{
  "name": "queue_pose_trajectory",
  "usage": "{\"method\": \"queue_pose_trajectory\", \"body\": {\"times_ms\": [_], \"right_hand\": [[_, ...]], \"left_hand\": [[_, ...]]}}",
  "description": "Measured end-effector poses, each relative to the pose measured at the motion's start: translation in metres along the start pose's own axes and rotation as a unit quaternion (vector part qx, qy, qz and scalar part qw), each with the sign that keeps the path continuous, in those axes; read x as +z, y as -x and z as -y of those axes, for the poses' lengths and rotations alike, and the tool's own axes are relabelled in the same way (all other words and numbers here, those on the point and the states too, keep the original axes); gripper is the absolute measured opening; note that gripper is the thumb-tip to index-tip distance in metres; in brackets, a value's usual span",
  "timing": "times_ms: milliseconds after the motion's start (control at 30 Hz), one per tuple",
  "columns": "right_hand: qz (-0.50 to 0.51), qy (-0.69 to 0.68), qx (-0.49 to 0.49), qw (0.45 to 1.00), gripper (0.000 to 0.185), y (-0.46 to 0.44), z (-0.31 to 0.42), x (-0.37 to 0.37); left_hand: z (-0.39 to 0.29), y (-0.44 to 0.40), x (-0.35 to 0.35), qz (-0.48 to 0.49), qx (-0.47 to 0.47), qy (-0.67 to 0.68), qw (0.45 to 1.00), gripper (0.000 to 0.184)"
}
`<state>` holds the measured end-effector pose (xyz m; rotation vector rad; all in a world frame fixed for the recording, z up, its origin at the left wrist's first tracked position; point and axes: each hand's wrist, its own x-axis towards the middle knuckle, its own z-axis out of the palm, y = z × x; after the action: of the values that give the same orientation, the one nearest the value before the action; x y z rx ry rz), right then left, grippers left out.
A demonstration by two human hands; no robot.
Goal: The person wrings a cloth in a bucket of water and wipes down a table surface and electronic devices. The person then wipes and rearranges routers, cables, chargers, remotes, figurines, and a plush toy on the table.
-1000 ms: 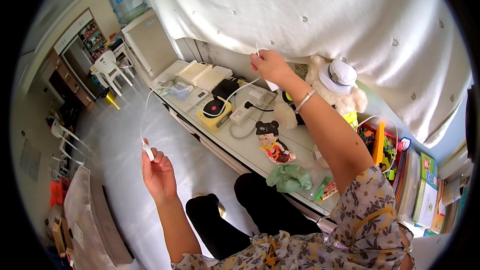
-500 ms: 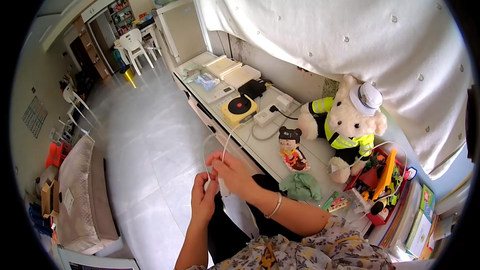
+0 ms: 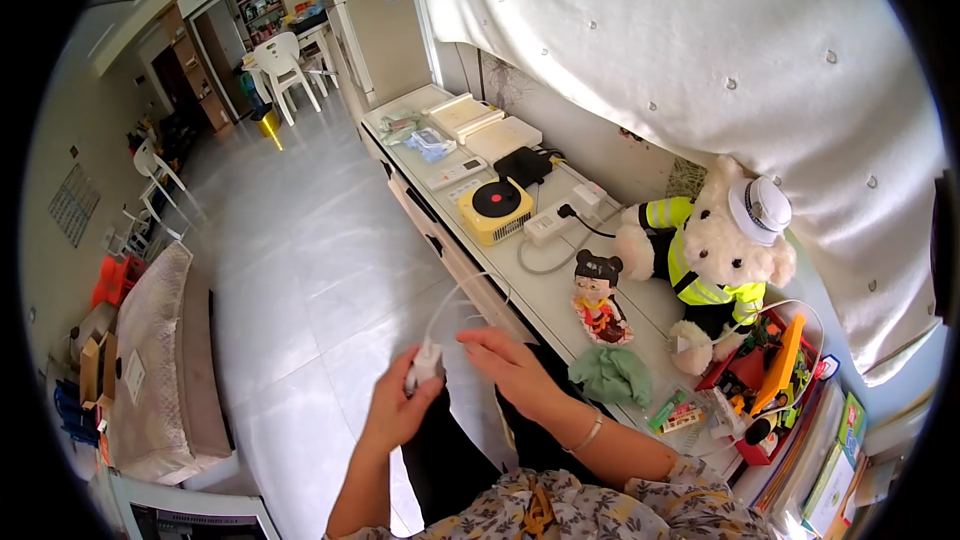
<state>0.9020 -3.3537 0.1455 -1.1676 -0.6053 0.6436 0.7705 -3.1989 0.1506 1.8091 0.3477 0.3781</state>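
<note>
My left hand (image 3: 394,406) is closed around a white charger plug (image 3: 428,364) above the floor in front of my knees. A thin white cable (image 3: 437,312) rises from the plug and loops toward the cabinet's front edge. Just right of the plug, my right hand (image 3: 516,372) holds nothing. Its fingers are stretched out and apart from the plug. On the cabinet top nearby are a yellow mini record player (image 3: 495,208) with a black disc, a white power strip (image 3: 552,220) with a black plug in it, and a figurine (image 3: 600,300) with two hair buns.
A green cloth (image 3: 610,376) lies near my right forearm. Beyond it sit a teddy bear (image 3: 715,250) in a yellow vest and a red box (image 3: 760,448) of toys. White boxes (image 3: 500,138) and a black device (image 3: 524,166) stand farther along the long cabinet.
My hands were together on the cable and plug. Now my right hand has let go and moved right with its fingers straight, while my left hand keeps the charger plug. The view has shifted slightly.
</note>
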Motion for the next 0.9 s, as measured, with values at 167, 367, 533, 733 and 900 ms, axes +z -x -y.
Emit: {"method": "queue_pose_trajectory", "body": {"times_ms": [167,367,533,733,900], "right_hand": [[-0.095,0.224,-0.066,0.968,0.024,0.044,0.003,-0.048],[-0.197,0.564,-0.16,0.786,0.03,0.088,-0.009,-0.106],[-0.185,0.633,-0.095,0.746,0.041,0.104,-0.017,-0.112],[-0.149,0.643,-0.017,0.751,0.05,0.095,-0.023,-0.111],[-0.219,0.608,0.031,0.762,0.047,0.088,-0.038,-0.105]], "left_hand": [[-0.023,-0.036,-0.043,-0.05,0.06,-0.008,0.997,0.057],[-0.048,-0.103,-0.073,-0.108,0.117,-0.118,0.98,0.054],[-0.061,-0.172,-0.073,-0.119,0.154,-0.169,0.966,0.054],[-0.051,-0.268,-0.075,-0.139,0.224,-0.314,0.912,0.051],[-0.03,-0.336,-0.074,-0.136,0.234,-0.364,0.891,0.05]]}}
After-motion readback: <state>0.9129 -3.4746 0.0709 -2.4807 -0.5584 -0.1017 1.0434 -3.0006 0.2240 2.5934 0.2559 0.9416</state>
